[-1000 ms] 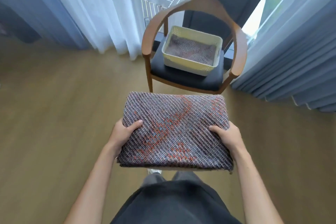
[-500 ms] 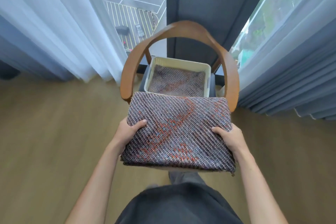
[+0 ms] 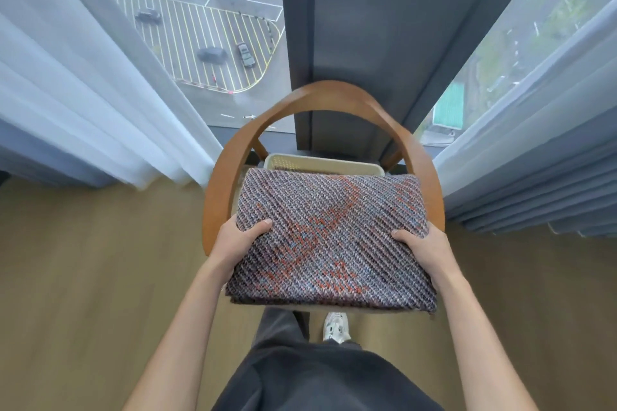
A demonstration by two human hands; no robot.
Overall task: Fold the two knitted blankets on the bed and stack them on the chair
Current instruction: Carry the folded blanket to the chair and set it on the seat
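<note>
My bare arms extended forward; left hand (image 3: pixel 238 237) and right hand (image 3: pixel 422 245) level, well apart, thumbs on top, fingers curled under, gripping.

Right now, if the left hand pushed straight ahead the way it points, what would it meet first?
Probably the chair's wooden armrest. The left hand, gripping the folded blanket, sits beside it in this view. Depth is unclear; it may pass above it.

Bare forearms (image 3: pixel 187 320), dark grey top (image 3: pixel 327 380), dark trousers (image 3: pixel 277 327), white sneaker (image 3: pixel 336 327)
</note>
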